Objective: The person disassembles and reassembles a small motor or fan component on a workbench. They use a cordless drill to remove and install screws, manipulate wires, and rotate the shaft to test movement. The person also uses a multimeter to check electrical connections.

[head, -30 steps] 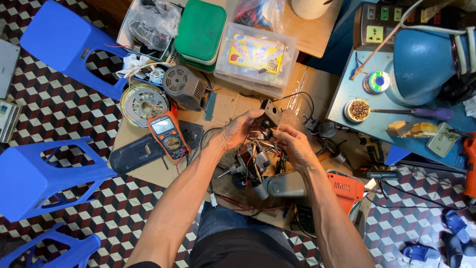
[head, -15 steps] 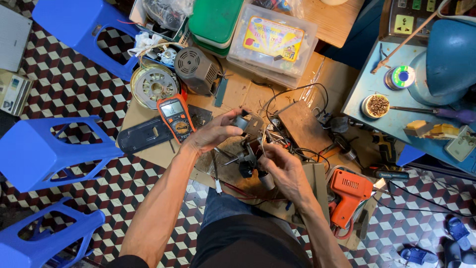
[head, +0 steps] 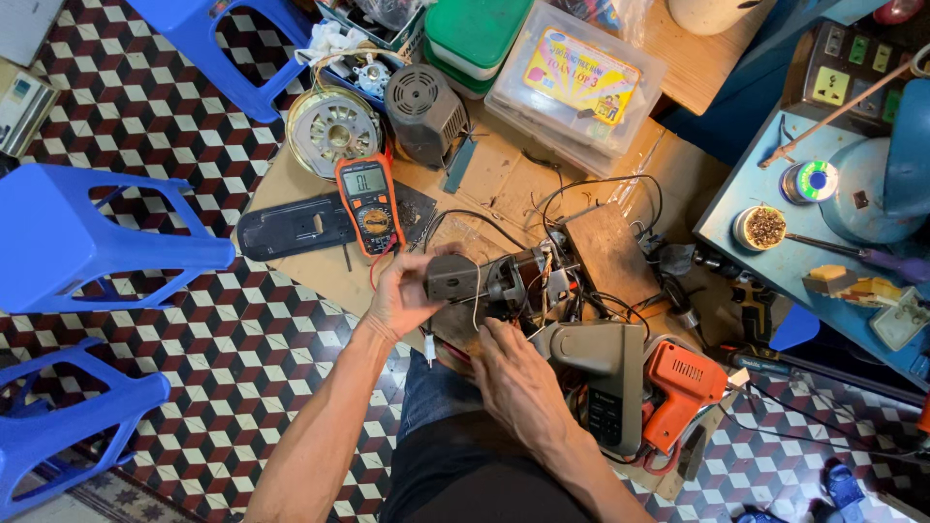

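Across the checkered tile floor (head: 242, 329) sits the flat brown cardboard surface (head: 504, 179) where my work is spread, low enough that I bend over it from above. Two bright blue plastic stools (head: 92, 242) stand off to my left, well apart from the work. Toward the far edge a clear plastic storage box with a yellow label (head: 576, 82) rests beside a green-lidded container (head: 480, 34), near a grey ribbed motor housing (head: 423, 111) and a round silver wound stator (head: 332, 129). Close on my right lie a grey plastic appliance casing (head: 601, 353) and an orange soldering gun (head: 683, 383), within easy reach. An orange and black digital multimeter (head: 368, 203) lies face up just beyond my left hand (head: 402, 300), so I can read it while working.

That left hand is closed around the small dark grey electric motor with copper windings and trailing wires (head: 484, 281), held up just above the surface, wrist bent inward to steady it. My right hand (head: 518, 383) comes in from below, palm down, fingers (head: 494, 334) stretched to the motor's underside; whether they pinch anything I cannot tell
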`<state>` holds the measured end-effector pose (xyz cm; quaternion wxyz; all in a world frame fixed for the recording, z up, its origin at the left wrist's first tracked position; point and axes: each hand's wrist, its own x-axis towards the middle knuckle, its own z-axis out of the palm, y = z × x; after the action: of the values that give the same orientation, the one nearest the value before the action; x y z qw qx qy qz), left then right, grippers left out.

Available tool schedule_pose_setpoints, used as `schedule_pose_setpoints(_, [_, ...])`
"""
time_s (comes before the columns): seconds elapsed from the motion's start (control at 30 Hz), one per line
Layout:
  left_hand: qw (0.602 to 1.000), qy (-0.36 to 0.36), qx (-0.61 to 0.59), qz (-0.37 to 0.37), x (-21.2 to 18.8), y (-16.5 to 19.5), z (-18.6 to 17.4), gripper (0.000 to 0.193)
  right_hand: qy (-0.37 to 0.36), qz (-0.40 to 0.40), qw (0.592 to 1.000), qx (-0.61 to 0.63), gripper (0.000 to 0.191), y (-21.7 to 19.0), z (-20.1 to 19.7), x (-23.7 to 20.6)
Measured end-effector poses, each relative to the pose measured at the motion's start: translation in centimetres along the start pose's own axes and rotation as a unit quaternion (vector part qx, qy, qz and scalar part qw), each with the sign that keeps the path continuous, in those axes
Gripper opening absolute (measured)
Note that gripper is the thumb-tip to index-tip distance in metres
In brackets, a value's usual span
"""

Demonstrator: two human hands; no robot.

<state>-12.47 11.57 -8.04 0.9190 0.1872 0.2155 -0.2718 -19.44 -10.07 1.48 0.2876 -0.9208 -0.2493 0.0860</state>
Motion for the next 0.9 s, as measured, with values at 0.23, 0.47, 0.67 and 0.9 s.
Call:
schedule_pose_setpoints(0.23, [0.986,0.007,0.166,-0.006,2.3,0.9,-1.1,0.031,0.072,0.215,0.974,0.005,0.049,6.3,-1.9,-4.7])
schedule_pose_setpoints(0.47, [0.962,0.003,0.27,-0.039,3.9,2.3,-0.5,0.031,-0.121,0.14,0.968,-0.171,0.077,12.7,2.7,-2.7])
schedule_pose_setpoints(0.67, [0.97,0.023,0.239,-0.031,3.6,2.9,-1.1,0.03,0.049,0.093,0.994,-0.033,0.043,12.2,2.7,-3.7])
schedule_pose_setpoints(0.9, [0.958,0.047,0.282,-0.017,1.7,4.9,-1.5,0.032,0.11,0.1,0.986,-0.078,0.043,9.4,1.4,-2.7])
